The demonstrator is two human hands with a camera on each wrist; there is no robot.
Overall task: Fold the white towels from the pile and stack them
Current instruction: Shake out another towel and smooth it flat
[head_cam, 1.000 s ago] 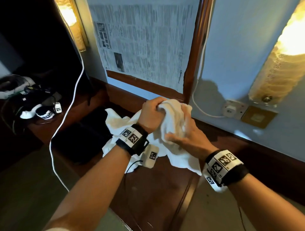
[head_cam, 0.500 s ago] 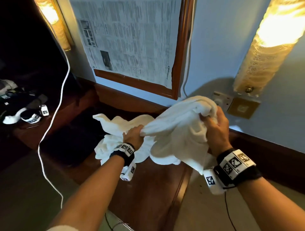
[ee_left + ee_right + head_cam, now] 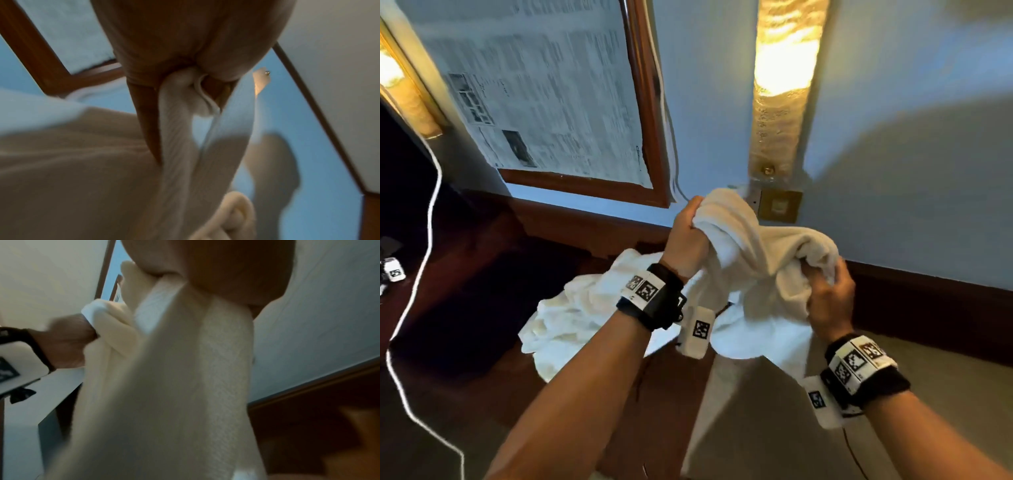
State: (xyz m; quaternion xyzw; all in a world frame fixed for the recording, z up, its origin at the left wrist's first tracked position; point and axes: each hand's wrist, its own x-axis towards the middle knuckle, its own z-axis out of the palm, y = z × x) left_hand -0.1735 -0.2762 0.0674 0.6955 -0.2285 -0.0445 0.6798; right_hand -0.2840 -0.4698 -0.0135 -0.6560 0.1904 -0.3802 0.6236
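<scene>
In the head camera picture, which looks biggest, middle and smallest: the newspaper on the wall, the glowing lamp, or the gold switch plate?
1. newspaper, biggest
2. glowing lamp
3. gold switch plate, smallest

All hang on the same wall, so the order is fair.

No word, brand or number can be read anywhere.

- Newspaper sheet point(image 3: 544, 92), on the wall up and to the left of the left hand point(image 3: 688, 240): columns of print and two small photographs, all too blurred to read.
- Left wristband point(image 3: 650, 294), just behind the left hand: square black-and-white coded markers, no letters.
- Right wristband point(image 3: 859, 363), just behind the right hand point(image 3: 828, 298): the same kind of markers, no letters.
- Small white tag point(image 3: 393, 272), far to the left of the left hand: one coded marker.
</scene>
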